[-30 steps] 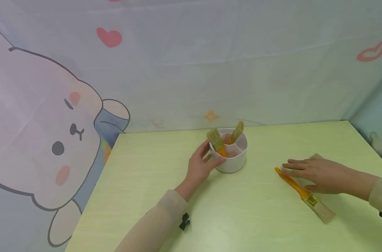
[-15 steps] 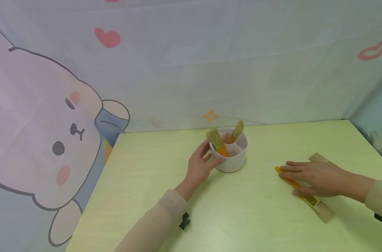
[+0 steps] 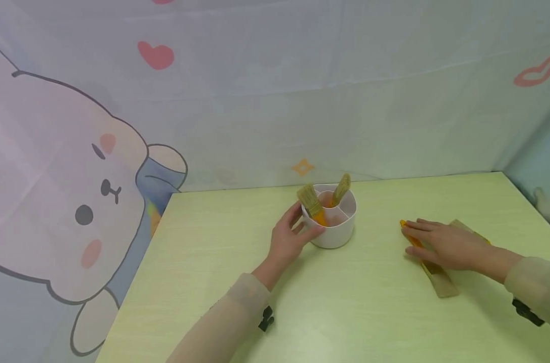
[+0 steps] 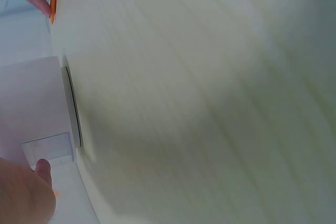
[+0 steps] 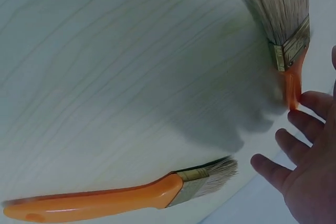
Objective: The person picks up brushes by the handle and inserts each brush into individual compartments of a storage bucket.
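Observation:
My left hand [image 3: 287,239] grips the side of a white divided holder [image 3: 332,236], thumb in front and fingers behind. Two paintbrushes stand in it bristles up, a wide one [image 3: 309,199] at the left and another [image 3: 342,190] in the round middle compartment. At the right, my right hand [image 3: 451,246] has its fingers and thumb about the orange handle of a paintbrush [image 3: 444,285] on the table, bristles towards me. In the right wrist view its fingertips touch that handle [image 5: 292,85]. A further paintbrush [image 5: 121,199] lies flat beside this hand, partly hidden in the head view.
The pale yellow-green table [image 3: 347,312] meets a printed cloth backdrop [image 3: 256,101] along its far edge. A large cartoon animal [image 3: 61,191] is printed on the left part of the cloth. Dark wrist devices show at both sleeves.
The right hand has moved away from me, and the paintbrush under it has slid the same way and turned, its bristles swinging left. The left hand and the holder stay in place.

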Demonstrator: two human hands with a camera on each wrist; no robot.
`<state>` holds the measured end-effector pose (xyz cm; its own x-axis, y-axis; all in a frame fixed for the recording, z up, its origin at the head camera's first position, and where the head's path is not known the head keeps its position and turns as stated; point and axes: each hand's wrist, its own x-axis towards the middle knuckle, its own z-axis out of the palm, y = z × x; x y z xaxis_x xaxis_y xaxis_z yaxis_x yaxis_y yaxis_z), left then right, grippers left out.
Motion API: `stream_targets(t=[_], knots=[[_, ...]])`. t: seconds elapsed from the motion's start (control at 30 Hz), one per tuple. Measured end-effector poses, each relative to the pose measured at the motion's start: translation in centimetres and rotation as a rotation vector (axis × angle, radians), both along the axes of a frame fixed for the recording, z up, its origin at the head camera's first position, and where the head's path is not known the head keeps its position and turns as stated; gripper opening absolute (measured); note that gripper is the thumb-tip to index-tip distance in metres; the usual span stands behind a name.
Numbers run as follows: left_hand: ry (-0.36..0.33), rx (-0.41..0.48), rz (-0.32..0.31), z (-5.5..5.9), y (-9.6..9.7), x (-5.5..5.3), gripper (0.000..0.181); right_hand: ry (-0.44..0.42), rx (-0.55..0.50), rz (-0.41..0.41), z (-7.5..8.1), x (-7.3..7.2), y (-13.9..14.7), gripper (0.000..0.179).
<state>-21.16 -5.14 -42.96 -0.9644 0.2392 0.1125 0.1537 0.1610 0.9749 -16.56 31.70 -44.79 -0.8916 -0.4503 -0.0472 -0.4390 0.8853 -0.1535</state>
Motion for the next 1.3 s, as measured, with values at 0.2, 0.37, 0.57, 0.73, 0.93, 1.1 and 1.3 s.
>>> stream_targets(t=[0.2, 0.37, 0.57, 0.73, 0.93, 1.1, 1.3], knots=[[0.004, 0.010, 0.000, 0.0, 0.0, 0.0, 0.075, -0.026, -0.016, -0.064, -0.3, -0.7, 0.7, 0.071], [0.006, 0.013, -0.005, -0.1, 0.1, 0.0, 0.075, -0.069, -0.039, -0.088, 0.5, -0.5, 1.7, 0.072], [0.007, 0.014, -0.009, 0.0, 0.0, 0.0, 0.076, 0.071, 0.004, 0.053, 0.6, 0.1, 4.0, 0.071], [-0.005, 0.011, -0.011, 0.1, 0.0, 0.0, 0.076, 0.354, 0.022, 0.294, -0.3, 0.0, 5.6, 0.071], [-0.018, 0.013, -0.002, 0.0, -0.1, -0.1, 0.076, 0.450, 0.039, 0.422, -0.8, -0.4, 5.7, 0.076], [-0.022, 0.013, -0.008, -0.2, 0.0, -0.2, 0.076, 0.448, 0.042, 0.404, -1.1, -0.7, 4.6, 0.070], [-0.028, 0.025, -0.003, -0.2, 0.1, -0.2, 0.076, 0.396, 0.040, 0.350, -0.9, -0.8, 3.3, 0.065]])
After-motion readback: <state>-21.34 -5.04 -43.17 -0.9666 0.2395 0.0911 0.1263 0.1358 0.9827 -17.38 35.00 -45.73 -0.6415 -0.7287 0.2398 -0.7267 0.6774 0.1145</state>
